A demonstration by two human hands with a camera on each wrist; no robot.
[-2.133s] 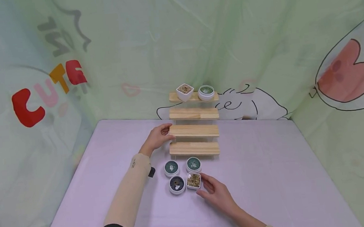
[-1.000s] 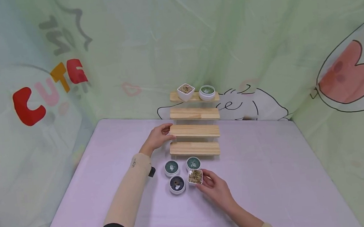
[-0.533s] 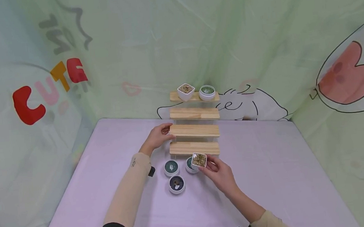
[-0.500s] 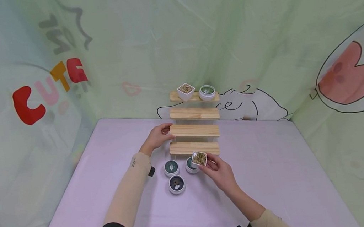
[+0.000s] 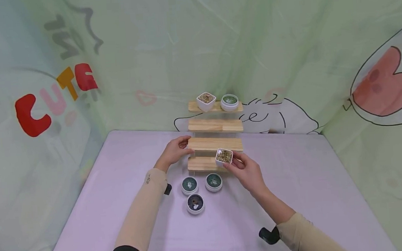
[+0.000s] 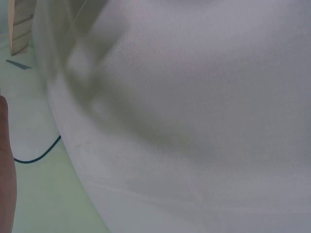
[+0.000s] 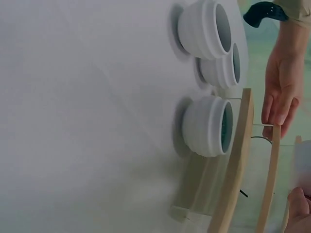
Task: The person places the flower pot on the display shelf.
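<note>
Four coloured letters [image 5: 58, 111] stand on the pale green curtain [image 5: 160, 57] at far left. The left hand [image 5: 173, 153] pinches the left end of a board on the wooden rack [image 5: 215, 144], thumb and fingertips on either side. Just in front of the rack, three round pots [image 5: 189, 185] sit upright on the lavender tabletop [image 5: 297, 181]. Four boards rise in steps, their long axes running left to right; the top one bears a pale square pot [image 5: 206, 101] and, right of it, a green-filled pot [image 5: 229, 102]. The white square pot [image 5: 223, 157] is in the right hand [image 5: 249, 173], thumb and fingers clamped on its right side, before the lowest board's right end; its mouth faces up toward the head camera, slightly turned, with no clear long axis. At far right the curtain shows a pink heart [image 5: 383, 83].
</note>
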